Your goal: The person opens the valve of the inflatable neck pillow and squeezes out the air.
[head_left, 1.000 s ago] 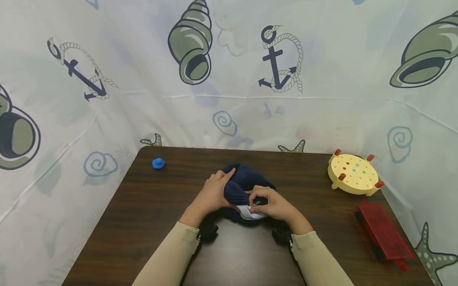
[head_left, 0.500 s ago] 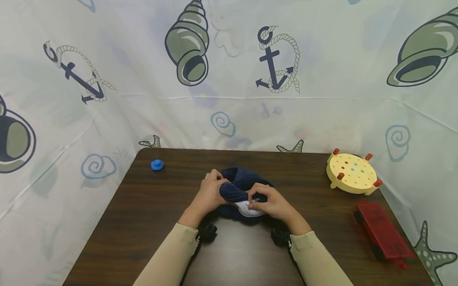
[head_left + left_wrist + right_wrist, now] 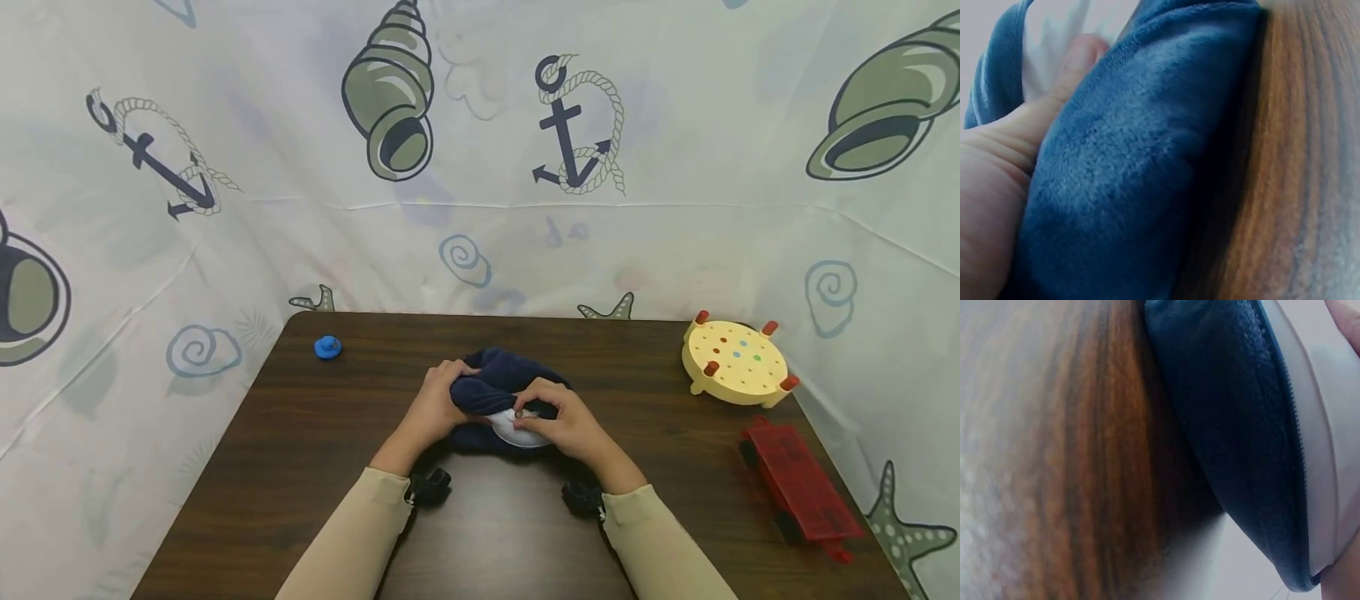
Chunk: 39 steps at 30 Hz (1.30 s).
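Cloth [image 3: 504,377] on table [image 3: 330,425]; duck [image 3: 327,347], perhaps, behind left; toy cart [image 3: 804,483] right.

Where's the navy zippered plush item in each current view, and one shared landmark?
Head: the navy zippered plush item lies just below centre, between the left hand and right hand.
Left wrist: it runs from top centre to lower left.
Right wrist: it runs from top centre to lower right.
Shared landmark: its white inner fabric, upper left in left wrist, right edge in right wrist.

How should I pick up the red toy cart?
I'd hold the red toy cart across its middle, coming straight down from above: its body looks long and narrow, it seems to stand on its black wheels, and nothing covers its top.
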Available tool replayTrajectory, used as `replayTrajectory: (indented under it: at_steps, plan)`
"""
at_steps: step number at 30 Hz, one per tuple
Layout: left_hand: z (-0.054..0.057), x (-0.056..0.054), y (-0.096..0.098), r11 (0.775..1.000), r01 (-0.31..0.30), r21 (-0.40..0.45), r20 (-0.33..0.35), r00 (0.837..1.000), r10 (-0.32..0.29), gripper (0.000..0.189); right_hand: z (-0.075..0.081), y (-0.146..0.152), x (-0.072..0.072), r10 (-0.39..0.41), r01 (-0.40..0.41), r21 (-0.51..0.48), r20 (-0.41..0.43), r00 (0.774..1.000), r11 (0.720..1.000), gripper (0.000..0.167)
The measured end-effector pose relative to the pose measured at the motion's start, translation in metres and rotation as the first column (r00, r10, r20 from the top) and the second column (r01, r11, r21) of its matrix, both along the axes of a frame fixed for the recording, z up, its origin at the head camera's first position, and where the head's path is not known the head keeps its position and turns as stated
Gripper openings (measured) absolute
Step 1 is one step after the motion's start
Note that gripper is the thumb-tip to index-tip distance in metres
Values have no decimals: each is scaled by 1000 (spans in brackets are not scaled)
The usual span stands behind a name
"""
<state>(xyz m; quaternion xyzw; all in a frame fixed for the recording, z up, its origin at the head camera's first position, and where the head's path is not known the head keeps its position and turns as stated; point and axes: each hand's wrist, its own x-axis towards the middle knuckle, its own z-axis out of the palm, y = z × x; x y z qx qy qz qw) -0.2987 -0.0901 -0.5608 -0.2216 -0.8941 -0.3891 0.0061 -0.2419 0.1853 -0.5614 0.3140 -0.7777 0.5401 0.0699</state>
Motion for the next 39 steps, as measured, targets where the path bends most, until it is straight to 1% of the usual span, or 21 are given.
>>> replayTrajectory:
  at_steps: [2,4,6,7,8,10,12,13,15,16,20,24,27,32,36,39]
  plan:
    - [-1,0,0,1000,-30,-3,35,999,30,104,0,-1,0,-13,13,-11,-2,1000,1000,21]
    - [-1,0,0,999,-46,-25,61,997,47,127,0,-1,0,-7,6,-22,-9,1000,1000,21]
    - [0,0,1,998,-39,-45,64,997,42,137,1,0,0,15,-16,-33,-26,1000,999,23]
    - [0,0,1,998,-28,-61,56,998,32,137,1,1,0,29,-30,-37,-38,999,999,25]
    - [1,-1,2,997,-16,-80,41,999,19,131,1,2,0,42,-43,-37,-44,998,998,28]
    - [0,-1,2,995,-13,-96,18,1000,15,110,1,4,0,68,-70,-32,-41,997,997,34]
    - [-1,0,3,997,-18,-81,-1,1000,18,85,0,6,0,81,-81,-16,-16,997,997,36]
    - [-2,0,3,997,-23,-79,-3,1000,23,76,0,7,0,77,-77,-5,-3,997,997,37]
    - [-4,1,3,998,-36,-52,10,999,36,66,-1,7,0,61,-61,14,33,998,998,35]
    - [-5,1,2,999,-32,-40,15,999,32,64,-1,7,0,51,-52,23,43,998,998,34]
    - [-5,1,1,1000,2,-12,8,1000,-2,59,-2,5,0,40,-41,25,40,998,999,31]
    - [-5,-1,0,1000,3,-24,-35,999,-4,60,0,3,-1,55,-55,-3,13,998,998,30]
    - [-5,-3,0,999,3,-51,-44,999,-5,65,-1,3,-2,46,-45,-19,28,999,999,30]
    - [-6,-4,-1,997,36,-71,-47,998,-39,70,-6,4,-3,18,-17,-33,51,999,999,30]
    - [-7,-6,0,995,55,-78,-67,996,-60,71,-9,4,-2,13,-10,-43,57,998,999,30]
    - [-6,-7,0,995,59,-81,-61,996,-64,75,-11,5,-2,3,-1,-35,70,998,999,31]
